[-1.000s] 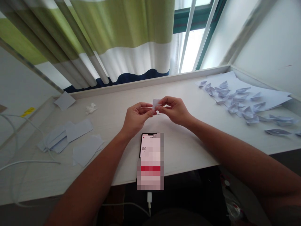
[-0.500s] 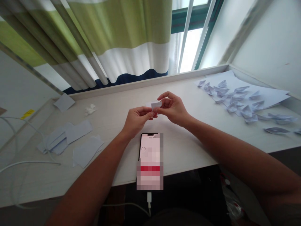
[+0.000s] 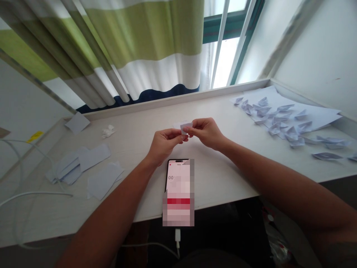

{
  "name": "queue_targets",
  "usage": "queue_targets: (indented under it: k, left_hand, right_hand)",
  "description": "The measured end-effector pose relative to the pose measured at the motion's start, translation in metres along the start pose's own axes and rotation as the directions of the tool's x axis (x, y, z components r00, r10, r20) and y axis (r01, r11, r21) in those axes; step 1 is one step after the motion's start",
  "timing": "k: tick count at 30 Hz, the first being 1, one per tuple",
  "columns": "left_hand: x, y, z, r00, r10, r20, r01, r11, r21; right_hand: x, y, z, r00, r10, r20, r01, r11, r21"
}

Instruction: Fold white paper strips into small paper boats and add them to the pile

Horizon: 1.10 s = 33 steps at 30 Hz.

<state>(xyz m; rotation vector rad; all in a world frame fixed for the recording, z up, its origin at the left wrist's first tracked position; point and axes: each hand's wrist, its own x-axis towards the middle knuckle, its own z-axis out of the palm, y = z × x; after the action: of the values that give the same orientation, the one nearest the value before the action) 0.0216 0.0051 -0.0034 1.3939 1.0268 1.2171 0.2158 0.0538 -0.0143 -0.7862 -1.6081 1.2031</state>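
Pinching a small folded piece of white paper [image 3: 185, 128] between them, the left hand [image 3: 165, 143] and the right hand [image 3: 206, 132] are meeting just above the white desk [image 3: 223, 175], directly behind the phone [image 3: 178, 191]. The left hand is closing thumb and forefinger on the paper's left edge; the right hand is gripping its right edge with fingers curled in. The paper is being held clear of the desk surface, just beyond the phone's top end.

The phone is lying face up at the desk's near edge, its screen lit, with a white cable [image 3: 156, 246] hanging below it. Left of the phone, loose flat sheets [image 3: 83, 167] are lying scattered, and a crumpled white scrap [image 3: 108, 130] is sitting farther back on that side. Well to the right of the phone, a cluster of small folded paper boats [image 3: 281, 121] is resting on larger white sheets near the far corner. Behind the phone, a green and white curtain [image 3: 134, 48] is hanging over the window
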Motion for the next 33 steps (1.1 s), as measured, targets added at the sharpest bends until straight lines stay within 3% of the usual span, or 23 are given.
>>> queue_targets:
  k: [14, 18, 23, 29, 33]
  left_hand:
    - [0.0047, -0.0018, -0.0035, 0.999, 0.044, 0.020, -0.043, 0.999, -0.027]
    - [0.0040, -0.0017, -0.0018, 0.997, 0.051, -0.060, -0.054, 0.997, -0.046]
    - [0.0078, -0.0051, -0.0049, 0.975, 0.104, -0.198, -0.118, 0.991, -0.060]
    - [0.0050, -0.0049, -0.0042, 0.997, -0.009, -0.078, 0.005, 0.999, -0.047]
    - [0.0021, -0.0024, -0.0029, 0.998, 0.047, -0.043, -0.046, 0.998, 0.033]
  right_hand:
    - [-0.0014, -0.0088, -0.0014, 0.999, -0.011, 0.046, 0.013, 0.999, -0.044]
    - [-0.0019, -0.0081, -0.0009, 1.000, 0.002, -0.005, -0.002, 1.000, -0.017]
    - [-0.0012, -0.0058, -0.0012, 0.998, 0.041, 0.037, -0.045, 0.992, 0.120]
    - [0.0003, -0.0049, -0.0008, 0.995, 0.095, -0.005, -0.091, 0.968, 0.235]
    - [-0.0002, -0.0028, -0.0022, 0.994, 0.110, 0.019, -0.111, 0.967, 0.229]
